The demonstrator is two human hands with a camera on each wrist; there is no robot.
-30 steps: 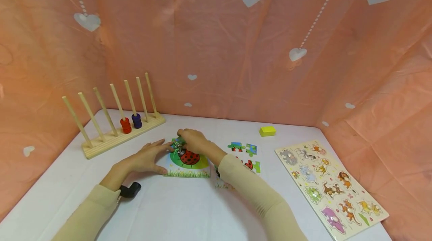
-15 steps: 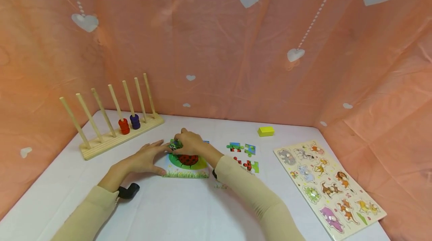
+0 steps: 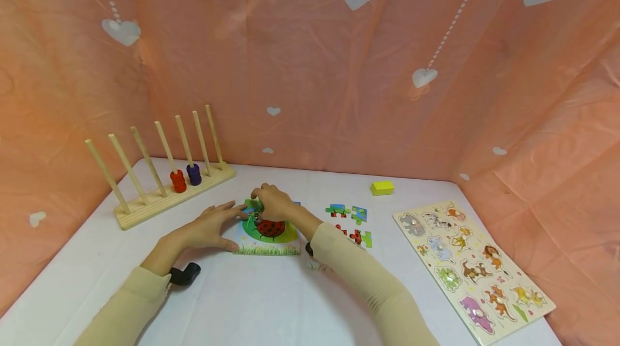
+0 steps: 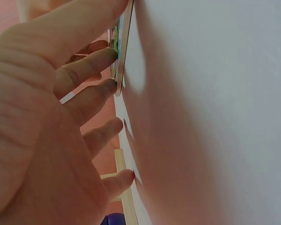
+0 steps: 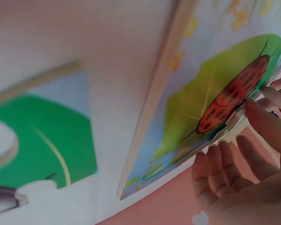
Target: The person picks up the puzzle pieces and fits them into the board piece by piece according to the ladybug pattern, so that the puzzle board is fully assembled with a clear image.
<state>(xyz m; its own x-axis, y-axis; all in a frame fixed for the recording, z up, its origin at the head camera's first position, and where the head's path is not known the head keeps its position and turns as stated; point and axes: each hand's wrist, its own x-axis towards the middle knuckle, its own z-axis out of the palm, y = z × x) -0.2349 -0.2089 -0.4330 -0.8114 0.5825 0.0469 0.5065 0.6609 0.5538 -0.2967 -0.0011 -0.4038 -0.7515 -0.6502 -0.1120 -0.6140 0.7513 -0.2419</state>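
The ladybug puzzle board [image 3: 268,249] lies flat on the white table, its red ladybug picture partly covered by a hand. My left hand [image 3: 208,227] rests at the board's left side, fingers spread, thumb near the lower left corner and fingertips at the upper left edge. Reaching over the top left of the board, my right hand [image 3: 275,204] pinches a green puzzle piece [image 3: 253,206] close against the picture. In the right wrist view the thumb and fingers of the right hand [image 5: 246,168] meet at the board's far edge, hiding most of that piece.
Several loose puzzle pieces [image 3: 359,214] lie right of the board, some under my right forearm. A wooden peg stand [image 3: 179,195] with red and purple beads is at the back left. A yellow block [image 3: 382,188] sits behind, and an animal peg puzzle [image 3: 472,270] lies at the right.
My right hand shifts slightly over the top left of the board with the puzzle piece, uncovering more of the ladybug's head since half a second ago. The left hand keeps its place.
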